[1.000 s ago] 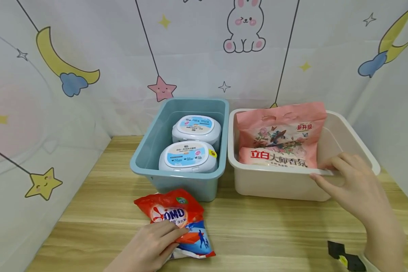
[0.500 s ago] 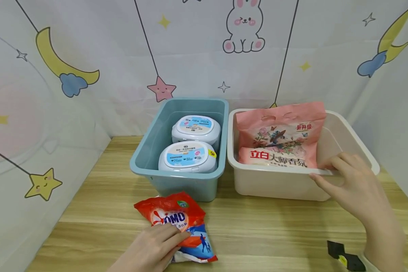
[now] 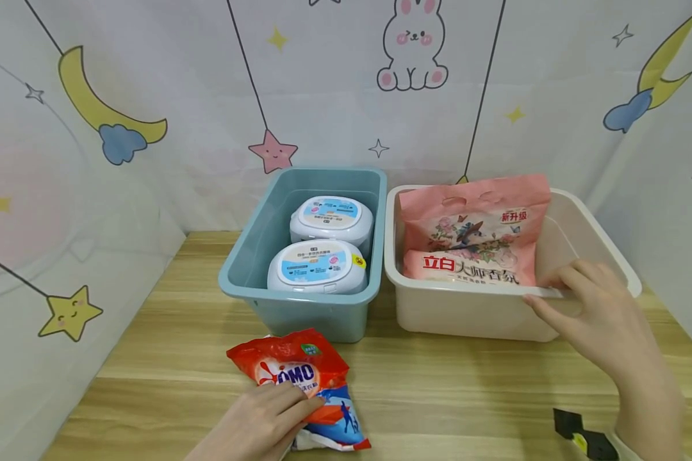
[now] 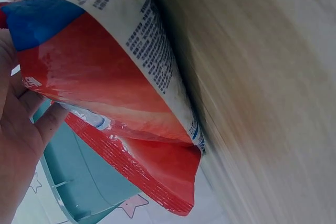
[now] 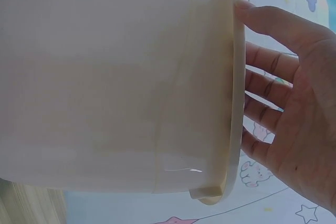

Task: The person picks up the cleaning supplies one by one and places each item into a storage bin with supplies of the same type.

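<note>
My left hand (image 3: 268, 419) holds a red and blue OMO laundry powder bag (image 3: 337, 422) at its left side, in front of the blue-green bin (image 3: 317, 314). Up close in the left wrist view, the bag (image 4: 105, 72) tilts, its printed back towards the wood, with fingers against its front. On the right, my right hand (image 3: 594, 307) grips the front rim of the cream bin (image 3: 467, 314). The right wrist view has the thumb on the rim's outer side and the fingers of the hand (image 5: 294, 93) over its inner side. A pink laundry powder bag (image 3: 478, 230) leans inside that bin.
Two white lidded tubs with blue labels, a front tub (image 3: 317, 266) and a rear tub (image 3: 331, 218), sit in the blue-green bin. A patterned curtain (image 3: 323, 77) hangs behind. Near my right wrist, a black strap piece (image 3: 585, 435) shows above the wooden table (image 3: 438, 397).
The OMO bag has shifted slightly towards me, with my left hand on it. My right hand keeps its grip on the cream bin's rim.
</note>
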Motion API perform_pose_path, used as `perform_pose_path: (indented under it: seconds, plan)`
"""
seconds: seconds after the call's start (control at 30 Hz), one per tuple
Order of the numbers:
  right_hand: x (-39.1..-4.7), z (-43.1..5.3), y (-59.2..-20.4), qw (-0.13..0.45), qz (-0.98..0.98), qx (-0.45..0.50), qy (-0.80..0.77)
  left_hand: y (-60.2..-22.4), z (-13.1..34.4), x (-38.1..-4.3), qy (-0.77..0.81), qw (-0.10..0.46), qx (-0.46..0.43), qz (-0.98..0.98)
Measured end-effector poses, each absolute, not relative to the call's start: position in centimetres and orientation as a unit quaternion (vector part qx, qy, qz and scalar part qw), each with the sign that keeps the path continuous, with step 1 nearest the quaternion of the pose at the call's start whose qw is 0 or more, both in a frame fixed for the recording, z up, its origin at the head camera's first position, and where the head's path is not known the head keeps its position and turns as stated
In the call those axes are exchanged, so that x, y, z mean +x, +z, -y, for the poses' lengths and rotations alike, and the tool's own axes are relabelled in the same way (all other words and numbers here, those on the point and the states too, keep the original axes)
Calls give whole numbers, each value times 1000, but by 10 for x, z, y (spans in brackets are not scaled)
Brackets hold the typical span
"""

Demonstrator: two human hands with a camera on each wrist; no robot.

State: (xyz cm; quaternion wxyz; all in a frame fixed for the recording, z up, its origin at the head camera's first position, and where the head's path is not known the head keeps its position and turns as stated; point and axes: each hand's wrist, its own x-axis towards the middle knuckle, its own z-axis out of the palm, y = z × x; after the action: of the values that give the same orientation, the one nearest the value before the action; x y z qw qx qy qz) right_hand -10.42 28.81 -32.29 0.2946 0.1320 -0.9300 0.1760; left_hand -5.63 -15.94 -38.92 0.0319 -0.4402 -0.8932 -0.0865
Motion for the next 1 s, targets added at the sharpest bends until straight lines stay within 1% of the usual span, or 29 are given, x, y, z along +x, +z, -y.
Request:
perform_pose_path:
  seconds: [0.57,0.8,1.0]
  plan:
    - [-104,-288,-322,292,932,127,176,-383,158,-59,-95,25,-461,882]
    - [-104,-288,-322,294,931,128,174,-382,156,-59,-100,37,-469,877]
    - [-103,-288,-322,296,930,129,176,-378,155,-59,-93,26,-472,876]
